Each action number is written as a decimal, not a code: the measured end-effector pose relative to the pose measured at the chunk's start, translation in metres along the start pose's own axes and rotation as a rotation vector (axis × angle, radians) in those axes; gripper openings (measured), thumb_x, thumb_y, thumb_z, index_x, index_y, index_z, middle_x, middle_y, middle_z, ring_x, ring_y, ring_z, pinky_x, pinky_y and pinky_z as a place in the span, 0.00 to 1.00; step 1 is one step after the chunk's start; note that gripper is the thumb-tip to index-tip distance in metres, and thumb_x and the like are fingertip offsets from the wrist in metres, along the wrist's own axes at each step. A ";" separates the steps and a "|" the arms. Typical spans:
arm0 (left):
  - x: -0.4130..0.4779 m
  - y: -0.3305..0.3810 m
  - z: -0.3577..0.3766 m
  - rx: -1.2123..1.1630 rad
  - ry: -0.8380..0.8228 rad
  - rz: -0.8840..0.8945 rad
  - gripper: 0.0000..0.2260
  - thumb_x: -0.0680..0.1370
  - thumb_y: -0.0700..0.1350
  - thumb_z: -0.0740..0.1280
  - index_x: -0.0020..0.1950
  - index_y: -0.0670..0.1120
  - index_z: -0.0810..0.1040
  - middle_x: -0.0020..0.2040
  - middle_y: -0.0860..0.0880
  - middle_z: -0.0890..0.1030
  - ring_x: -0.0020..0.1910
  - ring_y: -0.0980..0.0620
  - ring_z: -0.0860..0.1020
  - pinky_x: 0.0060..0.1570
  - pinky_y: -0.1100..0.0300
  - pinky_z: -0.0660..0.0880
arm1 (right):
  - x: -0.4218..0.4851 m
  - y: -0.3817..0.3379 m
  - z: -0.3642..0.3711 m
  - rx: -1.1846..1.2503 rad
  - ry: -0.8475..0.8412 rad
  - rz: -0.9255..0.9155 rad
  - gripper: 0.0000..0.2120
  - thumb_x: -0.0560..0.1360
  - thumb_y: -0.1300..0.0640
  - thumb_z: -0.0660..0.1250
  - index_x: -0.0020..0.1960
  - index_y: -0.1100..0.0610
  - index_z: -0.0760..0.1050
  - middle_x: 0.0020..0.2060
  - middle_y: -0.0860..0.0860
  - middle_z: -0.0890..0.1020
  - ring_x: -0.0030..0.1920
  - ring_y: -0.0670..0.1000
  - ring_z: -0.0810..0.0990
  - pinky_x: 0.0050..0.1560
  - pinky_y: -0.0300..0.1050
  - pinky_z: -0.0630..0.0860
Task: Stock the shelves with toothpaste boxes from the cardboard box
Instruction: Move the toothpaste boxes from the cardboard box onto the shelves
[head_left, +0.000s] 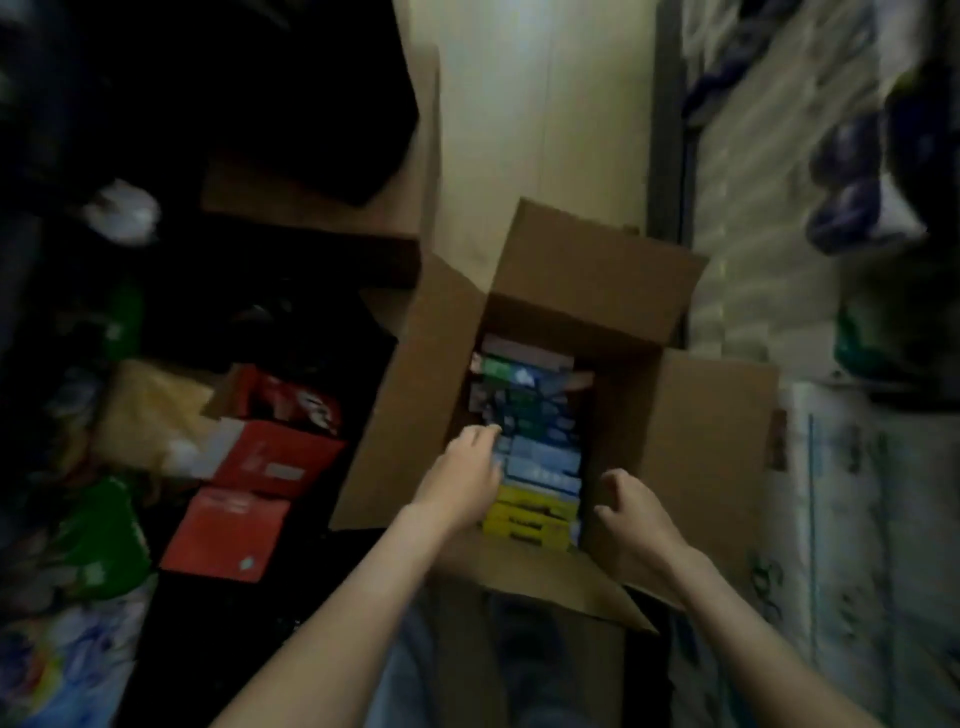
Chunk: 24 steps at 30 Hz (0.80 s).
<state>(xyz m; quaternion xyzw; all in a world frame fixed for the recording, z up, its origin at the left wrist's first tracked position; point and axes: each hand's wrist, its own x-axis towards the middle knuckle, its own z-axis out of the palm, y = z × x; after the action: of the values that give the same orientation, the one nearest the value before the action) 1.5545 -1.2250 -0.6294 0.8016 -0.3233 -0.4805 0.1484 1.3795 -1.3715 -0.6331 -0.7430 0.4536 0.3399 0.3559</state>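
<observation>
Cardboard box (696, 441): one, standing open on the pale floor (540, 130) between the two forearms; all four flaps are folded outward.
Toothpaste boxes (540, 457): one row lying flat inside the cardboard box, running from the near wall to the far wall; blur prevents an exact total.
Yellow boxes (530, 519): about three, nearest the person.
Light blue boxes (545, 467): about three, just beyond the yellow ones.
Darker boxes (519, 400): green and blue, further back; number unclear, print illegible.
Left hand (462, 478): reaches into the cardboard box, fingers bent down onto the left ends of the blue boxes; whether they grip one cannot be told.
Right hand (634, 519): one, above the right inner wall of the cardboard box, fingers loosely curled, holding nothing.
Red cartons (270, 452): three, on the dark ground left of the cardboard box, one with its top open.
Green packs (98, 545): at least two at far left, smeared by blur.
Shelving (670, 130): at right, holding pale wrapped packs (831, 519) and purple packs (852, 197); cut off by the frame edge.
Upper left: too dark to make out.
</observation>
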 end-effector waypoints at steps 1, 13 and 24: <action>0.019 -0.008 0.023 0.007 -0.045 -0.023 0.21 0.83 0.47 0.55 0.76 0.48 0.58 0.74 0.48 0.61 0.70 0.48 0.65 0.63 0.54 0.68 | 0.020 0.018 0.016 0.004 -0.035 0.031 0.20 0.78 0.61 0.63 0.69 0.57 0.66 0.65 0.54 0.72 0.64 0.53 0.71 0.58 0.43 0.69; 0.155 -0.080 0.169 0.136 -0.186 -0.219 0.38 0.77 0.50 0.68 0.78 0.49 0.47 0.77 0.46 0.52 0.75 0.44 0.55 0.72 0.51 0.58 | 0.236 0.081 0.121 -0.062 -0.264 -0.007 0.22 0.79 0.53 0.61 0.71 0.55 0.62 0.65 0.57 0.71 0.63 0.57 0.72 0.63 0.49 0.70; 0.128 -0.070 0.167 0.142 -0.160 -0.255 0.28 0.80 0.47 0.63 0.77 0.49 0.54 0.76 0.46 0.57 0.73 0.46 0.60 0.70 0.50 0.63 | 0.227 0.071 0.105 -0.405 -0.362 -0.101 0.21 0.76 0.40 0.61 0.60 0.54 0.71 0.55 0.55 0.75 0.54 0.54 0.76 0.53 0.48 0.69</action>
<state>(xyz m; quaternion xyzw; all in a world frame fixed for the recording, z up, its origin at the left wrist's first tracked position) 1.4781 -1.2453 -0.8370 0.8036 -0.2631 -0.5339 0.0030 1.3764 -1.4056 -0.8911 -0.7479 0.2679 0.5328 0.2916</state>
